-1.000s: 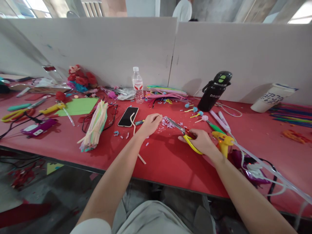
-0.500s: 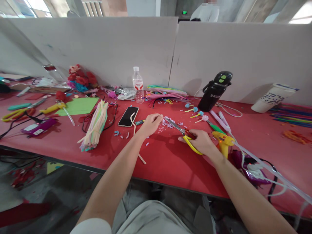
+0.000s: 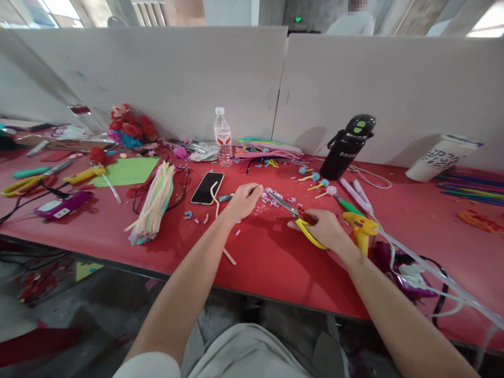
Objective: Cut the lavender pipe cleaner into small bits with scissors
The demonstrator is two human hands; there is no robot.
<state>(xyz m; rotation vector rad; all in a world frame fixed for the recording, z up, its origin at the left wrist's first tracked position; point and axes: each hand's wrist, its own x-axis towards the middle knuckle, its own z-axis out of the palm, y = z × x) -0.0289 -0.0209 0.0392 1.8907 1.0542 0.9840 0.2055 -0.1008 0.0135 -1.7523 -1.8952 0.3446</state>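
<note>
My right hand (image 3: 326,229) is closed round the yellow and red handles of a pair of scissors (image 3: 287,206), whose blades point left and away from me. Just left of the blade tips, my left hand (image 3: 246,200) is pinched shut; whatever it holds is too small or too hidden to make out. Small lilac snippets (image 3: 272,199) lie scattered on the red table around the tips. A cream pipe cleaner (image 3: 229,257) runs under my left forearm. Right of the snippets lie several short stems with blue and pink fluffy heads (image 3: 323,183).
A phone (image 3: 207,188) and a bundle of pastel pipe cleaners (image 3: 153,205) lie to the left. Behind stand a plastic bottle (image 3: 223,139) and a black flask (image 3: 346,149). Near my right forearm are a yellow glue gun (image 3: 361,228), its cable and a purple power strip (image 3: 413,281).
My hands and the scissors stay almost exactly where they were. Beyond the partition, a person in white has shifted to the right.
</note>
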